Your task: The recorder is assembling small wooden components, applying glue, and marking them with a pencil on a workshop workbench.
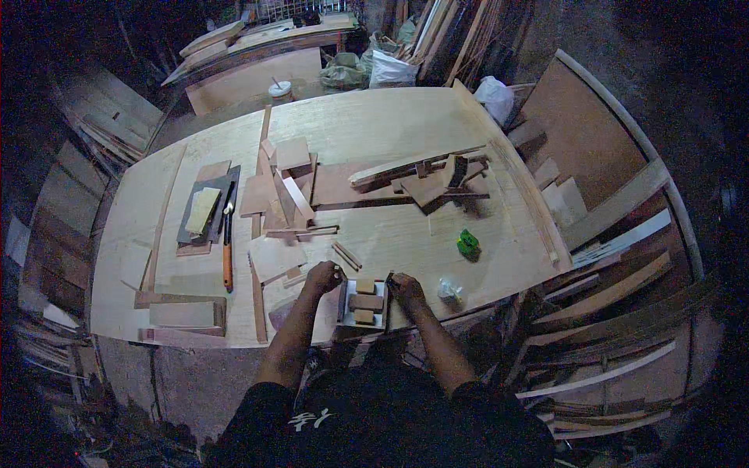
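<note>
At the near edge of the workbench, a small shallow box with a pale inside lies between my hands. Three short wooden blocks sit in it, one behind another. My left hand is closed at the box's far left corner. At the far right corner, my right hand is closed on the box's side; dim light blurs the fingertips of both. Just beyond the box lie two thin wood strips. A clear plastic bag rests to the right of my right hand.
Wood offcuts are heaped mid-bench, with more pieces farther right. An orange-handled tool lies left, beside a yellowish block on a dark sheet. A green object is at right. Boards lean around the bench.
</note>
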Available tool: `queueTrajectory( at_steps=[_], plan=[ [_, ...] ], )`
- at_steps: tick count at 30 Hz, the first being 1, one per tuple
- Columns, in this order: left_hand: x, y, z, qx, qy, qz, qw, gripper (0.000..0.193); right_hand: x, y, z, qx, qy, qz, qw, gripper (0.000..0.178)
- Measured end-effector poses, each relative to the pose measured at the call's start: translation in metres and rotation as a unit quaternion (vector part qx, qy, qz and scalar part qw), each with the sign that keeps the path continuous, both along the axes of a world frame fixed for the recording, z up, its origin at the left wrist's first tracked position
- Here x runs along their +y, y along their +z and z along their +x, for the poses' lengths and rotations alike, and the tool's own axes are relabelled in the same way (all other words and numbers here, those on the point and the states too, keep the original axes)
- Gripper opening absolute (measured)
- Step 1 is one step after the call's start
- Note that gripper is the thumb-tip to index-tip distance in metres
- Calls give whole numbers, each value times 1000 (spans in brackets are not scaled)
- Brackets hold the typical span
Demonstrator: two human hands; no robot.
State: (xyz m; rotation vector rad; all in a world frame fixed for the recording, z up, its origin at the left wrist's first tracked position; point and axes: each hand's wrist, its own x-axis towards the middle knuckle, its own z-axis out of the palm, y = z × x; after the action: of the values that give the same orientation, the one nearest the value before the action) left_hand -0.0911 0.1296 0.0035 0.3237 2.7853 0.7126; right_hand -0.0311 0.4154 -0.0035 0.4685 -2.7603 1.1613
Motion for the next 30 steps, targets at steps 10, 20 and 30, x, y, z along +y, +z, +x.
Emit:
queueTrajectory(
  at_steps=[10,20,30],
  plan=[
    [8,-3,2,0,-16,36,999,22,8,-24,-4,-94,-45,73,992,28],
    [-18,1,72,131,83,132,979,16,9,1,-4,-16,-80,-10,997,20],
    [-48,31,117,40,133,30,990,22,2,15,-30,22,-114,29,993,25]
  ],
)
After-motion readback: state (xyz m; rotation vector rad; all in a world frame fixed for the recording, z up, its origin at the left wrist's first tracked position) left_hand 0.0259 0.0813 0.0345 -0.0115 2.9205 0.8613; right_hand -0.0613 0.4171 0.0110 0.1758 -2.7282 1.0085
